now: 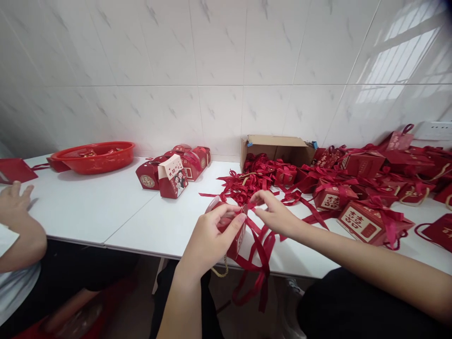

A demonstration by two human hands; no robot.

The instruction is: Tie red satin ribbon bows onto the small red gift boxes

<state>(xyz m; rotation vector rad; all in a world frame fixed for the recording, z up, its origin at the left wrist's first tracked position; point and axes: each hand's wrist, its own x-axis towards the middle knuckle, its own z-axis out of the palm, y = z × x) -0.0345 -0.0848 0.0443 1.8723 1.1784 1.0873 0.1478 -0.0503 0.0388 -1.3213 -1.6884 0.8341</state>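
Note:
At the table's front edge, my left hand [216, 235] grips a red gift box [237, 240] from above, thumb and fingers closed on its top. A gold cord handle [223, 270] hangs below the box. Close to the box top, my right hand [270, 212] pinches a red ribbon [251, 205] between thumb and fingers. Long ribbon tails [263, 263] drop over the table edge. Just behind my hands lies a tangled heap of red ribbons [243, 186]. Part of the held box is hidden by my left hand.
An open cardboard box [278, 141] lies against the tiled wall. Many red gift boxes [367, 219] are piled at right; several more [173, 176] stand left of centre. A red plastic basin [102, 162] is at far left, near another person's hand [16, 200].

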